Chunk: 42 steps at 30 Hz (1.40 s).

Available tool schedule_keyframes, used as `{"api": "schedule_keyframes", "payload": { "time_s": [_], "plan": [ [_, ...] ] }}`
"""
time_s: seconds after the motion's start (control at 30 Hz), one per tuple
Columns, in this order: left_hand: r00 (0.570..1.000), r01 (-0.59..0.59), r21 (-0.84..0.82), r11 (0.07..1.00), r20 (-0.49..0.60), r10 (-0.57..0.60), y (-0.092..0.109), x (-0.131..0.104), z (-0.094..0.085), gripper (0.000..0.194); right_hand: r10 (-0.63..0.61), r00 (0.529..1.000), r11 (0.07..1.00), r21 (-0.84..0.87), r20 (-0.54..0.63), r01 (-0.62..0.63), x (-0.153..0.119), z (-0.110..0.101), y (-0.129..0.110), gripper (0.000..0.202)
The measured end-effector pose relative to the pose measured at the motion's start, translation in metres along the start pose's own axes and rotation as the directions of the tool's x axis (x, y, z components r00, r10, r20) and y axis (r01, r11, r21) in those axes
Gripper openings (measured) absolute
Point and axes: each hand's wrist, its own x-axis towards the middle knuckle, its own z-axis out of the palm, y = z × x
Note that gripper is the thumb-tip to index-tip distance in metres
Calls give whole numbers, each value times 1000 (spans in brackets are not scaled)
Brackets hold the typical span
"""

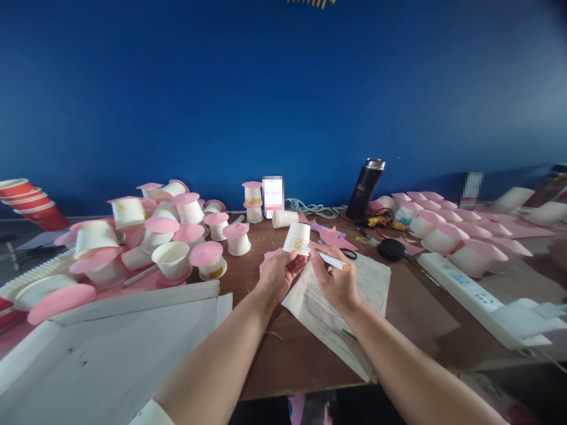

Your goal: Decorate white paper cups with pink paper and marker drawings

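Brown table (277, 360): left hand (277, 276) pinching white cup (296, 235); right hand (335, 281) closed round marker (331, 260); red cups (35, 206) nested together.

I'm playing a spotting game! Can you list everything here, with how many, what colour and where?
paper cup: 1, white-gold, centre
marker pen: 1, white-orange, centre
pink-topped paper cups: many, white, both sides
uncovered paper cups: several, white, left and centre
stacked cups: several, red and white, far left
vacuum flask: 1, black, by wall
power strip: 1, white, right
round object: 1, black, right
printed paper: 1+, white, centre
paper pieces: several, pink, centre
cardboard: 1, white, front left
cable: 1 bundle, pale, rear
small clutter: uncounted, mixed, rear
wall: 1, blue, behind
table: 1, brown, underneath
left grip: 1, bare, on the paper cup
right grip: 1, bare, on the marker pen
forearms: 2, bare, front
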Motion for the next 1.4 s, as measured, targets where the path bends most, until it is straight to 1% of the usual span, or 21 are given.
{"api": "schedule_keyframes", "payload": {
  "time_s": [0.13, 0.23, 0.43, 0.57, 0.87, 1.0, 1.2, 1.4],
  "plan": [
    [999, -2, -6, 1000, -44, 2, 0, 0, 2, 10, 32, 999, 999, -4, -15, -32, 0, -1, 2, 17],
    [999, -2, -38, 999, -43, 0, 0, 1, 1, 11, 45, 999, 999, 4, -26, -45, -1, -1, 2, 17],
    [998, -40, -120, 992, -42, 35, 3, 5, -2, 13, 66, 998, 998, 13, -18, -65, 0, -1, -1, 17],
    [997, -9, -86, 996, -71, 3, 8, 3, -1, 15, 56, 998, 998, 24, -2, -56, 0, -1, -2, 18],
    [997, -7, -38, 999, -78, 4, 8, 4, -2, 12, 44, 999, 999, 30, 11, -45, 0, 0, -2, 17],
    [996, -9, -31, 999, -93, 6, 7, 4, -3, 14, 13, 1000, 1000, 22, 22, -13, -1, 0, -1, 16],
    [997, -22, -42, 999, -80, 18, 4, 8, -4, 16, 22, 999, 999, 27, 47, -23, -2, 1, 1, 16],
    [998, -45, -16, 999, -51, 45, 0, 11, -7, 15, 21, 998, 999, 30, 58, -23, 0, 0, -2, 16]
  ]
}}
